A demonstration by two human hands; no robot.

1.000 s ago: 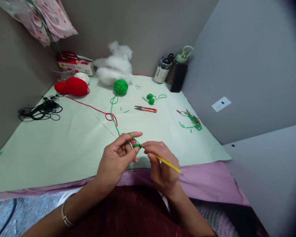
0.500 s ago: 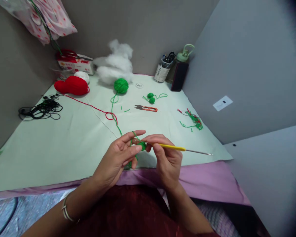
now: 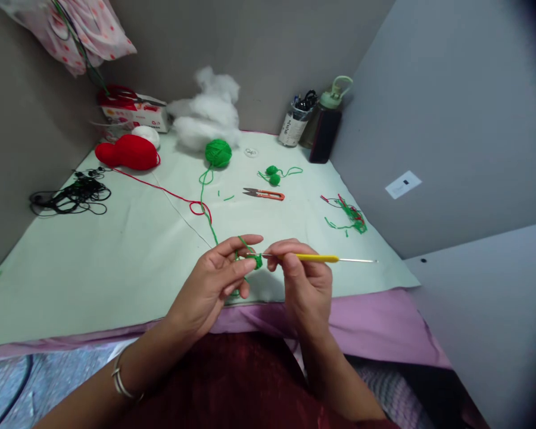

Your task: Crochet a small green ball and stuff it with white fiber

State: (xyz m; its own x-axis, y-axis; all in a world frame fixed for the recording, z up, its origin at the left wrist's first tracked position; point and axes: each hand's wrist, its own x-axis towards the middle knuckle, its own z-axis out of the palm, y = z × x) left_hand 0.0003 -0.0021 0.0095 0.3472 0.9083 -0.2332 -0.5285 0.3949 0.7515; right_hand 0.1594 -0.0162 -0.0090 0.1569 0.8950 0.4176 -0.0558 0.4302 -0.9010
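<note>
Near the table's front edge, my left hand pinches a small green crocheted piece, with green yarn looped over its raised index finger. My right hand grips a crochet hook by its yellow handle; the hook's thin tip reaches the top of the green piece. The yarn runs from my left hand back to a green yarn ball. Orange-handled snips lie beyond my hands, just in front of two small green balls.
Red yarn, black cord and a box are on the left. White stuffing sits at the back. A pen holder, bottle and phone stand back right. Yarn scraps lie right.
My right hand has shifted slightly, and the hook now lies more nearly level, its tip farther left across the green piece. My left hand keeps its pinch.
</note>
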